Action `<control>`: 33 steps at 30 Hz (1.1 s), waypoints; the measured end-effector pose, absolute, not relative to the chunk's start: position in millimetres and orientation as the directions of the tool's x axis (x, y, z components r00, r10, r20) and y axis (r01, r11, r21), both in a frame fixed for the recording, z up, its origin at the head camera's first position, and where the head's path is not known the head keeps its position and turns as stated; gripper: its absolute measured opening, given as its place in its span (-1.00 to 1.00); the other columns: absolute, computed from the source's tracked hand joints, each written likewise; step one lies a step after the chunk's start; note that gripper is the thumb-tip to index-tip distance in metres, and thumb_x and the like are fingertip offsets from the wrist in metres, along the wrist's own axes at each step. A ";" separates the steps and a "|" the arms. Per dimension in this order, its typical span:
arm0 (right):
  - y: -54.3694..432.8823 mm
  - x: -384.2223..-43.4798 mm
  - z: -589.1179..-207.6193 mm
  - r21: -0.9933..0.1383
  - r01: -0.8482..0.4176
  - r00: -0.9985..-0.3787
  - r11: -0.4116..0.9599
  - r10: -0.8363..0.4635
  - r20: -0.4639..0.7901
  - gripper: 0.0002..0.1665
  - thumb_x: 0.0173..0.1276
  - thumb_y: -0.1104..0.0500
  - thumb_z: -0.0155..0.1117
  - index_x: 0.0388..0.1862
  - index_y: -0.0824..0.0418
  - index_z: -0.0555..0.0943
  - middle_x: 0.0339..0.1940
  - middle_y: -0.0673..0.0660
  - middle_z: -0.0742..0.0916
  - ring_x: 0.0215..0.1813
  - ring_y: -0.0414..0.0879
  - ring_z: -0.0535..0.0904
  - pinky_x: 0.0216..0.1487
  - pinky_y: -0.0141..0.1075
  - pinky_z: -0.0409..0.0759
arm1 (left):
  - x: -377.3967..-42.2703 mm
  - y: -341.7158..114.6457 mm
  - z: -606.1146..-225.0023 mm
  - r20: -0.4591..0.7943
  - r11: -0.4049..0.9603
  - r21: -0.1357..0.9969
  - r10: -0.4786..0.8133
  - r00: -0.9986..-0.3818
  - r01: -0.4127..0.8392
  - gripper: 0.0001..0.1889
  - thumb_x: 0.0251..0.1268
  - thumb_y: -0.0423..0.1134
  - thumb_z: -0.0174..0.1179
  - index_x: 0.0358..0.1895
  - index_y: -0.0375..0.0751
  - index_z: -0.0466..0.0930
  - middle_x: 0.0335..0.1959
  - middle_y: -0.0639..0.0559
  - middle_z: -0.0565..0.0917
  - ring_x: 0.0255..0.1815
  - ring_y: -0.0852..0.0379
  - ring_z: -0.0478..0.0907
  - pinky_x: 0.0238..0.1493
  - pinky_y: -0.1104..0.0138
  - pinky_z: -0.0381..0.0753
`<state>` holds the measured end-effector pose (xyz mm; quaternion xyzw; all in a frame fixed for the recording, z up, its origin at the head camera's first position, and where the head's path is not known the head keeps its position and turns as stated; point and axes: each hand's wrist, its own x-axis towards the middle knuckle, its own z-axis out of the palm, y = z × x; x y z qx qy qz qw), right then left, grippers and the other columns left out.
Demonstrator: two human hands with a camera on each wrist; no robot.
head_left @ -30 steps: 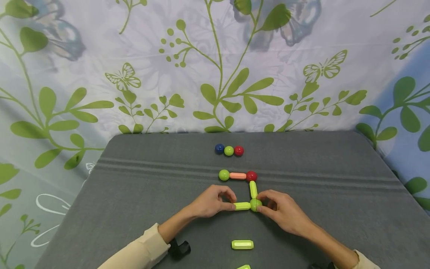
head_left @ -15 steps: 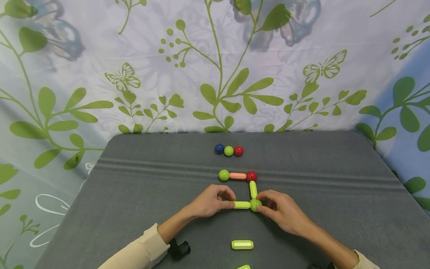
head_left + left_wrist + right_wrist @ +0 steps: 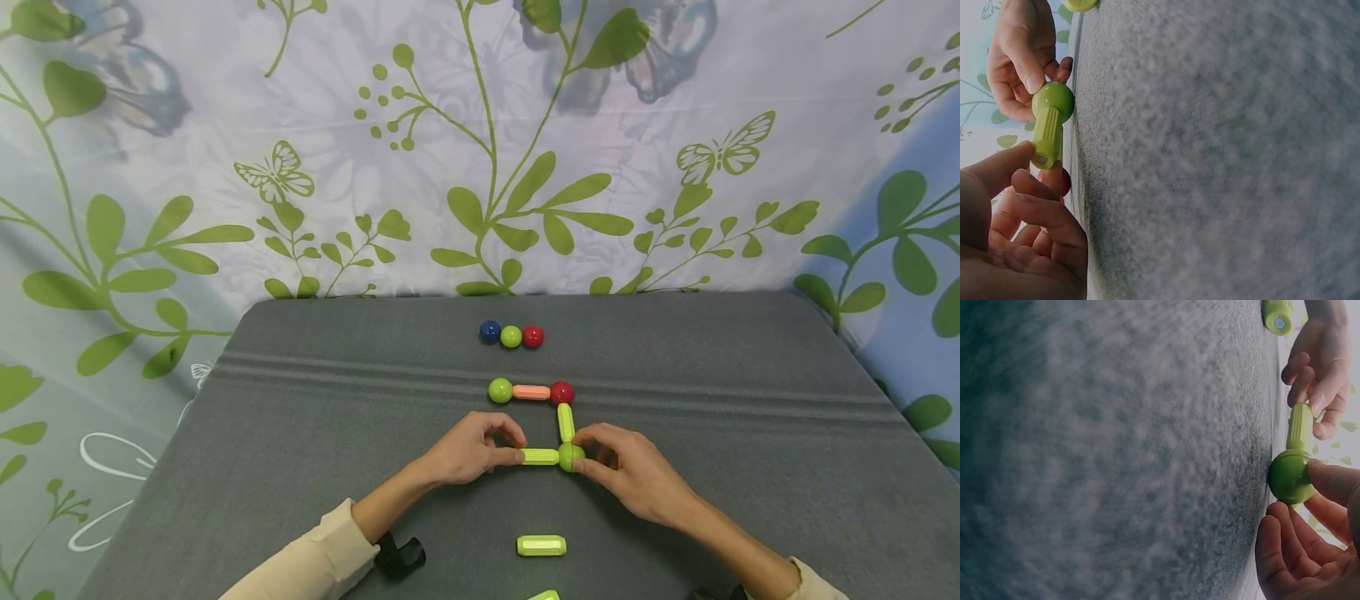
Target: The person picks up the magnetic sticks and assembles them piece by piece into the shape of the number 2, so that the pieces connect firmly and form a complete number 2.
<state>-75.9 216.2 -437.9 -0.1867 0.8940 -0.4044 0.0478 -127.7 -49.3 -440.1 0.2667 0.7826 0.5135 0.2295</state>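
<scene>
My left hand [image 3: 474, 450] pinches the free end of a yellow-green magnetic rod [image 3: 540, 457] between thumb and finger. The rod's other end meets a green ball [image 3: 568, 457], which my right hand [image 3: 637, 468] holds between thumb and fingertips. From that ball a second yellow-green rod [image 3: 566, 422] runs back to a red ball [image 3: 562, 392]. An orange-pink rod [image 3: 531, 392] links the red ball to another green ball [image 3: 500, 390] on the left. In the left wrist view, the gripped rod [image 3: 1046, 134] shows a small round metal spot at its end.
Behind the chain, a blue ball [image 3: 490, 332], a green ball [image 3: 511, 337] and a red ball [image 3: 533, 336] sit in a row on the grey table [image 3: 300, 400]. A loose yellow-green rod [image 3: 541, 546] lies in front; another [image 3: 545, 595] is cut off by the lower edge.
The rod in my left hand has shifted very slightly away from me, now lying nearly level with the green ball. My right hand has kept its place.
</scene>
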 end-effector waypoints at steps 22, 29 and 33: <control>216.3 -76.0 -437.5 -0.735 -0.300 -0.925 0.608 -0.373 0.068 -0.75 0.34 0.09 0.40 -0.04 0.08 0.64 -0.35 -0.16 0.62 -0.45 -0.31 0.48 -0.47 -0.35 0.48 | -152.5 -61.3 -433.2 -0.094 0.319 0.942 0.555 -0.827 0.107 -0.75 0.34 -0.23 0.30 -0.02 -0.29 0.65 -0.24 0.05 0.65 -0.57 0.18 0.43 -0.55 0.37 0.41; 216.4 -75.7 -436.9 -0.734 -0.302 -0.925 0.609 -0.372 0.072 -0.76 0.33 0.09 0.40 -0.04 0.07 0.64 -0.34 -0.16 0.62 -0.45 -0.31 0.48 -0.47 -0.35 0.48 | -184.2 -66.7 -428.4 -0.052 0.261 0.964 0.388 -0.920 0.055 -0.72 0.38 -0.22 0.27 0.02 -0.33 0.61 -0.22 -0.14 0.64 -0.54 0.04 0.42 -0.56 0.36 0.38; 215.7 -75.7 -437.1 -0.734 -0.300 -0.925 0.609 -0.375 0.067 -0.75 0.35 0.07 0.39 -0.03 0.07 0.64 -0.33 -0.16 0.62 -0.44 -0.32 0.48 -0.46 -0.35 0.48 | -201.2 -68.6 -430.6 -0.008 0.258 0.963 0.305 -0.952 0.074 -0.72 0.39 -0.25 0.25 0.05 -0.35 0.59 -0.22 -0.23 0.64 -0.51 -0.15 0.44 -0.58 0.34 0.37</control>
